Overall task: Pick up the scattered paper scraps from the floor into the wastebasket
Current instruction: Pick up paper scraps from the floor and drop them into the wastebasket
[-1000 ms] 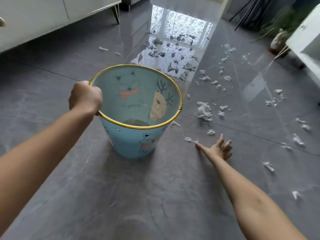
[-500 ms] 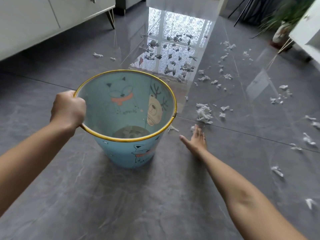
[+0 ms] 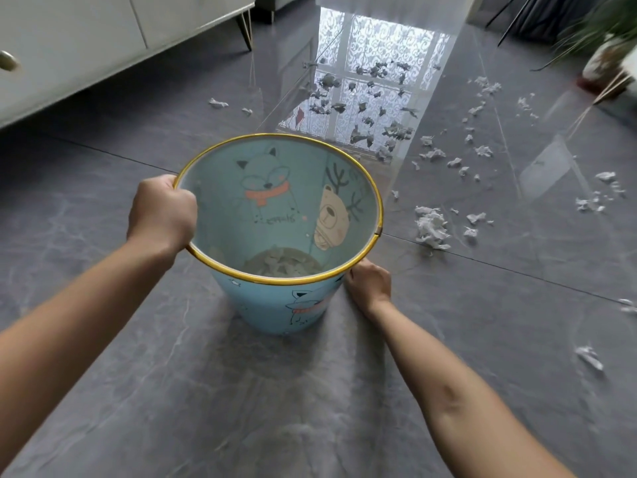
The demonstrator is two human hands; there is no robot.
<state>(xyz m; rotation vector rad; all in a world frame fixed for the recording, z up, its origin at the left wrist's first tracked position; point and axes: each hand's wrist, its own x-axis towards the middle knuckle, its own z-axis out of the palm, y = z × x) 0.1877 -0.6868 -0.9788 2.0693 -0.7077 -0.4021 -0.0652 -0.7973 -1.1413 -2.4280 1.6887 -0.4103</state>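
A light-blue wastebasket [image 3: 256,305] with a gold rim and cartoon animals stands upright on the grey floor. Crumpled scraps [image 3: 282,264] lie at its bottom. My left hand [image 3: 162,212] grips the rim on its left side. My right hand [image 3: 369,283] is low at the basket's right side, just under the rim, its fingers hidden behind the basket. A clump of white paper scraps [image 3: 432,227] lies on the floor to the right of the basket. Several more scraps [image 3: 455,163] are strewn beyond it.
A white cabinet [image 3: 86,46] on thin legs lines the far left. A potted plant [image 3: 606,60] stands at the far right. Two scraps [image 3: 218,103] lie near the cabinet and loose scraps [image 3: 589,357] lie at the right. A bright window reflection covers the floor ahead.
My right hand has drawn back left from the open floor to the basket's right side, under its rim. The basket now sits closer and more central in view, my left hand still on its rim.
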